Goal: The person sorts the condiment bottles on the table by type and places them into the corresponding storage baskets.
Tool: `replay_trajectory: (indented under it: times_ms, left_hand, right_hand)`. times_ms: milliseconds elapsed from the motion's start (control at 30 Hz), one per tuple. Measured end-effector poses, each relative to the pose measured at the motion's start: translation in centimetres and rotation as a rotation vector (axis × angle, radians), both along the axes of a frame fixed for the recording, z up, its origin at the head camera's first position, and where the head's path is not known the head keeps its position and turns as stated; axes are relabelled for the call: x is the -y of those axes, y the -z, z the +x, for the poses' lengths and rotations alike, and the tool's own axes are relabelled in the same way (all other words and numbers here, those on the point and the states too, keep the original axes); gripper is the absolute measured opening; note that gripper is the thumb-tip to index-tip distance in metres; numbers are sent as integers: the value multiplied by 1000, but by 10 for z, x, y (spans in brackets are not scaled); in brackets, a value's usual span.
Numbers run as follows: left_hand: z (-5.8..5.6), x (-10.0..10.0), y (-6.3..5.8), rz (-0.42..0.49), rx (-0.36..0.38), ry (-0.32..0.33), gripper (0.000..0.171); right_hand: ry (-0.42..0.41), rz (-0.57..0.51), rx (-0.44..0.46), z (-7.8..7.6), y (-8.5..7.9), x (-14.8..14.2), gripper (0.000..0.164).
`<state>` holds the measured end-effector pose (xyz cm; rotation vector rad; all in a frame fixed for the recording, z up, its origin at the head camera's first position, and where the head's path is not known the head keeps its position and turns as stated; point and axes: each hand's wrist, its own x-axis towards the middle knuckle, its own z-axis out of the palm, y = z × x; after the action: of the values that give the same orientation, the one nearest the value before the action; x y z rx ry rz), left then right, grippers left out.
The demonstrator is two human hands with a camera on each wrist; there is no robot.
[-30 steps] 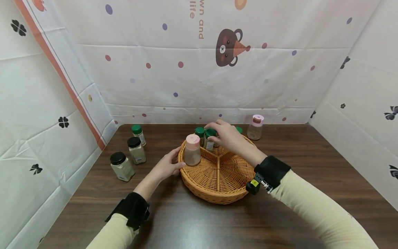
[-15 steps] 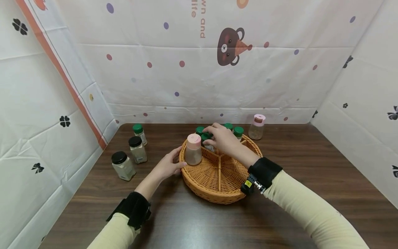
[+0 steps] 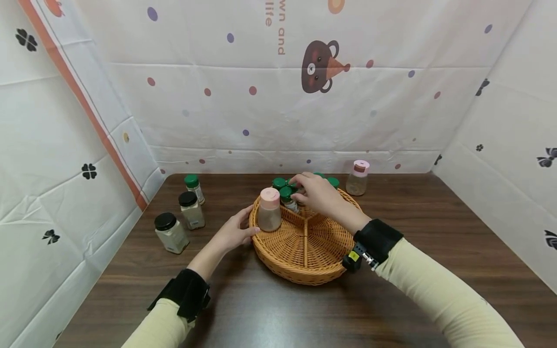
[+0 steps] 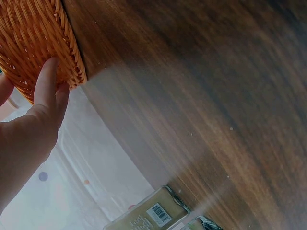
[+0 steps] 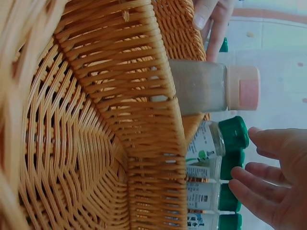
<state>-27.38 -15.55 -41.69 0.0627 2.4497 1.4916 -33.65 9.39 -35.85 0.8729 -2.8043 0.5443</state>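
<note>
My left hand [image 3: 231, 233] grips the left rim of a round divided wicker basket [image 3: 300, 276], thumb over the edge and fingers along the outer wall [image 4: 69, 62]. A clear bottle with a pink lid [image 3: 269, 212] stands inside by that thumb. My right hand [image 3: 321, 195] hovers over the rear compartment, fingers spread and holding nothing. Its thumb is at or just off the green cap of the nearest spice jar [image 5: 234, 134], which leans slightly. Several more green-capped spice jars [image 5: 230, 197] stand close together there, partly hidden by my hand in the head view.
On the table's left stand two black-lidded jars [image 3: 171, 233] [image 3: 192, 211] and a green-capped jar [image 3: 194, 187]. Another pink-lidded bottle [image 3: 358, 179] is behind the basket on the right. A printed cloth [image 3: 243, 111] hangs along the table's back edge.
The green-capped jar my right hand held has come down and left into the rear compartment. My right fingers have let go of it. The left hand keeps its place on the rim.
</note>
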Motion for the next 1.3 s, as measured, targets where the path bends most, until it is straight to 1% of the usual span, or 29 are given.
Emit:
replay_trajectory:
  times_ms: [167, 400, 600, 767, 833, 900, 1067, 1167, 1300]
  left_hand:
    - [-1, -2, -2, 10, -3, 6, 71]
    - [-2, -4, -4, 11, -6, 16, 71]
    - [-5, -6, -6, 18, -9, 27, 70]
    - [-6, -9, -8, 22, -14, 34, 70]
    - [-6, -9, -8, 25, -10, 27, 71]
    - [-5, -9, -8, 18, -8, 23, 71]
    - [0, -6, -3, 1, -10, 13, 71]
    - [4, -4, 0, -8, -12, -1, 70]
    - [7, -2, 1, -11, -22, 6, 70]
  right_hand:
    - [-11, -15, -10, 1, -4, -9, 36]
    - [-64, 98, -55, 3, -8, -15, 31]
    - [-29, 87, -63, 4, -13, -21, 25]
    - [-6, 91, -35, 4, -14, -26, 25]
    - [2, 90, -27, 4, -14, -28, 24]
    - [3, 94, -19, 5, -13, -29, 24]
    - [-29, 116, 3, 5, -9, -32, 29]
    - [-25, 101, 1, 6, -10, -36, 31]
    - [3, 45, -28, 6, -17, -50, 31]
